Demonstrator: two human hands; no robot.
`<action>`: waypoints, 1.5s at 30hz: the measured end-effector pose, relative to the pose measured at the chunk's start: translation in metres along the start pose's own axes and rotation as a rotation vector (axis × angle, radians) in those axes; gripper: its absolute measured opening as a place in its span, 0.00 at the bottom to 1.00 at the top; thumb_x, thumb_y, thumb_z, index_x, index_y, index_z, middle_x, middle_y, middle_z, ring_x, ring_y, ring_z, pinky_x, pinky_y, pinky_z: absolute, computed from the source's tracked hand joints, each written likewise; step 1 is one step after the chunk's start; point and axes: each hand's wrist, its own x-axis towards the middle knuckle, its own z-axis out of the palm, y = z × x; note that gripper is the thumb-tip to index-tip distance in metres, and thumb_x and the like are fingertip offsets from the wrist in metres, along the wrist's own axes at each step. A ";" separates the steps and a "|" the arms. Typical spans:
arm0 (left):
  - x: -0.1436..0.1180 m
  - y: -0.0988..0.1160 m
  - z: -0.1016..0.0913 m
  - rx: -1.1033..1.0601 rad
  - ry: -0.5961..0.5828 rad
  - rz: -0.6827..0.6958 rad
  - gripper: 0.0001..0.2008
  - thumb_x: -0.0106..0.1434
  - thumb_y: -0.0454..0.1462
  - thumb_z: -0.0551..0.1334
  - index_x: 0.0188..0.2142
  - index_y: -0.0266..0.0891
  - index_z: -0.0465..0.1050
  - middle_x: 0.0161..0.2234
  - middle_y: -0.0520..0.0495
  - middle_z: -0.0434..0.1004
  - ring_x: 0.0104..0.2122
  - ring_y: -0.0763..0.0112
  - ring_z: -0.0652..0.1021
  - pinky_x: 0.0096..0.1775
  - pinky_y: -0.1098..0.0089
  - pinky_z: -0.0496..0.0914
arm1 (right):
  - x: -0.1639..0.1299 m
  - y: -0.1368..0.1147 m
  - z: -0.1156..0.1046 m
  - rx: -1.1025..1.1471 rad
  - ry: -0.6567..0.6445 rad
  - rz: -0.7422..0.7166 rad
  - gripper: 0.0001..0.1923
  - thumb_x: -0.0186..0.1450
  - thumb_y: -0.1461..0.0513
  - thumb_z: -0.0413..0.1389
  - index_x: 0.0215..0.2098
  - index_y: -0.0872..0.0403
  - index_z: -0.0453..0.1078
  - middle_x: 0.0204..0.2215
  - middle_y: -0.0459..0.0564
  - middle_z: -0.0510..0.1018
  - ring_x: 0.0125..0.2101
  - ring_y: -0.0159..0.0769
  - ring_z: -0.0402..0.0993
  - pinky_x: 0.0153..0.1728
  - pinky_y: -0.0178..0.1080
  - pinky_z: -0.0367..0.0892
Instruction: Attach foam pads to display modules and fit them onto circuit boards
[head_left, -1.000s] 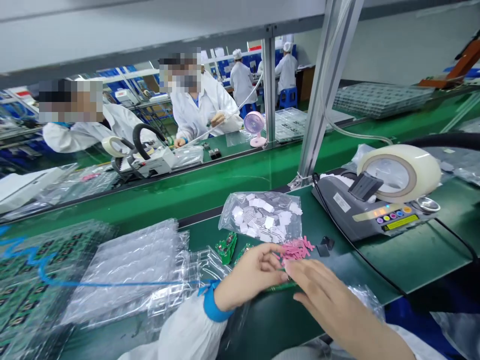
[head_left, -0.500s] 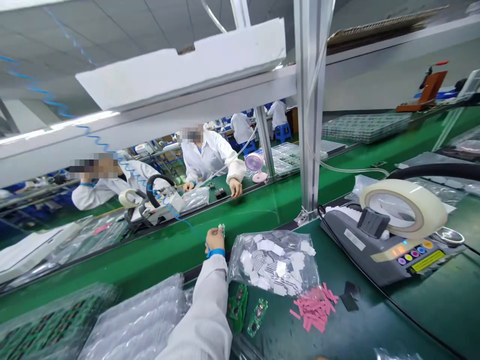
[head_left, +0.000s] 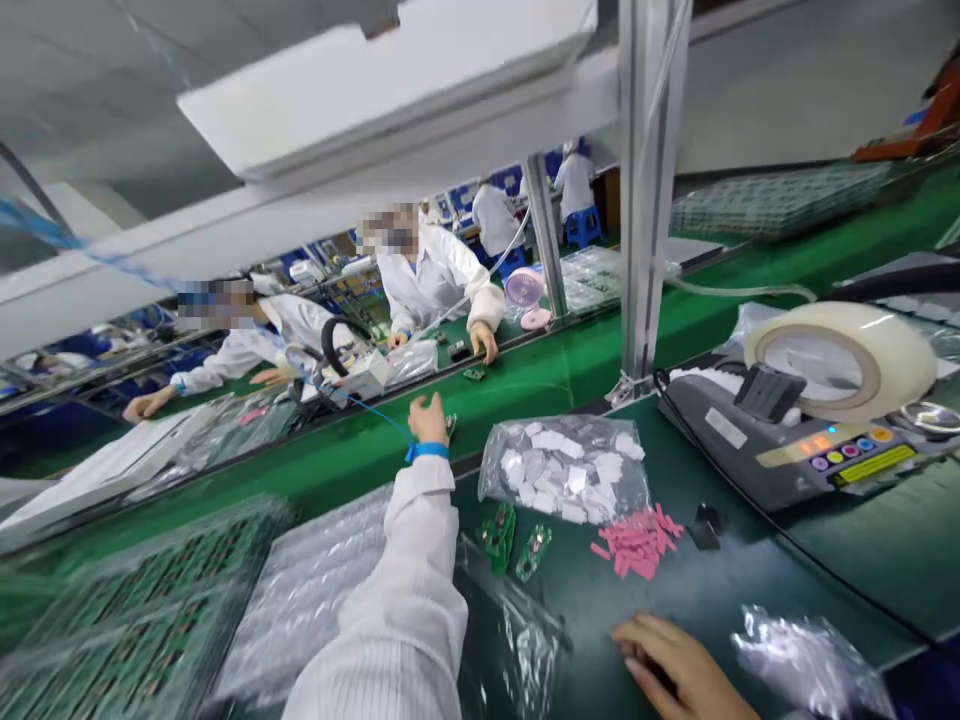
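Note:
My left hand (head_left: 429,418) reaches over the green conveyor belt (head_left: 555,385), a blue wrist strap (head_left: 430,450) around its wrist. Its fingers are apart, and a small circuit board (head_left: 451,424) shows right beside it, partly hidden. My right hand (head_left: 679,660) rests low over the dark green bench, fingers loosely bent and nothing visible in them. Between the hands lie several green circuit boards (head_left: 533,552), a pile of pink strips (head_left: 639,543) and a clear bag of white pieces (head_left: 566,470).
A grey tape dispenser (head_left: 757,440) carries a big tape roll (head_left: 900,355) at right. Trays of boards (head_left: 150,600) and stacked clear trays (head_left: 315,580) stand at left. A metal post (head_left: 649,200) rises ahead. Across the belt, a co-worker's hand (head_left: 484,342) is near another board (head_left: 473,374).
My left hand has opened from its grip on the small circuit board, which now sits beside it. My right hand has come into view at the bottom. The view has shifted.

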 end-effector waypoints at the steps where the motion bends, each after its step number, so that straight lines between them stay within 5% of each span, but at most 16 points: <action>1: -0.012 0.002 -0.007 -0.044 -0.021 0.047 0.18 0.62 0.42 0.56 0.50 0.38 0.64 0.51 0.42 0.67 0.46 0.62 0.72 0.45 0.54 0.69 | -0.001 -0.001 -0.001 0.002 -0.018 0.015 0.11 0.65 0.62 0.48 0.42 0.51 0.69 0.35 0.50 0.77 0.35 0.35 0.74 0.38 0.35 0.70; 5: -0.077 -0.010 -0.052 -0.175 -0.197 0.238 0.18 0.64 0.44 0.51 0.51 0.41 0.64 0.50 0.44 0.71 0.47 0.65 0.73 0.46 0.60 0.69 | -0.002 -0.012 -0.003 -0.048 -0.105 0.071 0.12 0.65 0.62 0.46 0.43 0.52 0.69 0.40 0.52 0.76 0.41 0.39 0.72 0.43 0.43 0.68; 9: -0.145 -0.059 -0.097 -0.084 -0.369 0.352 0.13 0.58 0.44 0.57 0.38 0.40 0.74 0.39 0.46 0.79 0.41 0.65 0.76 0.44 0.64 0.70 | 0.004 -0.032 -0.002 -0.062 -0.254 -0.061 0.17 0.66 0.63 0.46 0.53 0.49 0.62 0.52 0.51 0.69 0.51 0.40 0.65 0.51 0.46 0.62; 16: -0.204 -0.151 -0.114 0.349 -0.262 0.381 0.09 0.57 0.38 0.56 0.33 0.41 0.74 0.35 0.43 0.78 0.41 0.55 0.75 0.46 0.51 0.63 | 0.020 -0.053 0.005 -0.177 -0.598 -0.310 0.26 0.60 0.62 0.55 0.56 0.45 0.58 0.60 0.45 0.60 0.59 0.50 0.51 0.53 0.55 0.55; 23: -0.191 -0.145 -0.087 0.593 -0.120 0.377 0.13 0.60 0.36 0.53 0.41 0.43 0.72 0.46 0.41 0.73 0.47 0.53 0.69 0.49 0.48 0.55 | 0.019 -0.052 0.005 -0.216 -0.640 -0.300 0.25 0.61 0.61 0.54 0.56 0.45 0.58 0.61 0.47 0.58 0.60 0.50 0.48 0.53 0.54 0.52; 29: -0.170 -0.140 -0.060 0.605 -0.105 0.352 0.09 0.58 0.34 0.54 0.32 0.40 0.74 0.43 0.40 0.74 0.46 0.53 0.69 0.50 0.45 0.53 | 0.020 -0.049 0.004 -0.166 -0.620 -0.316 0.24 0.64 0.53 0.50 0.58 0.45 0.56 0.61 0.48 0.58 0.60 0.49 0.47 0.54 0.53 0.49; 40: -0.131 -0.154 -0.069 0.250 -0.216 0.208 0.10 0.50 0.44 0.57 0.23 0.42 0.72 0.38 0.42 0.78 0.44 0.52 0.73 0.47 0.54 0.64 | 0.024 -0.044 0.002 -0.216 -0.479 -0.403 0.24 0.65 0.50 0.48 0.57 0.47 0.58 0.60 0.43 0.60 0.60 0.44 0.48 0.52 0.49 0.54; 45: -0.128 -0.151 -0.073 0.046 -0.163 0.129 0.18 0.49 0.52 0.56 0.25 0.40 0.72 0.31 0.46 0.80 0.36 0.58 0.77 0.39 0.62 0.71 | 0.023 -0.043 0.007 -0.230 -0.465 -0.420 0.23 0.66 0.49 0.47 0.56 0.48 0.58 0.59 0.43 0.61 0.60 0.44 0.48 0.52 0.48 0.54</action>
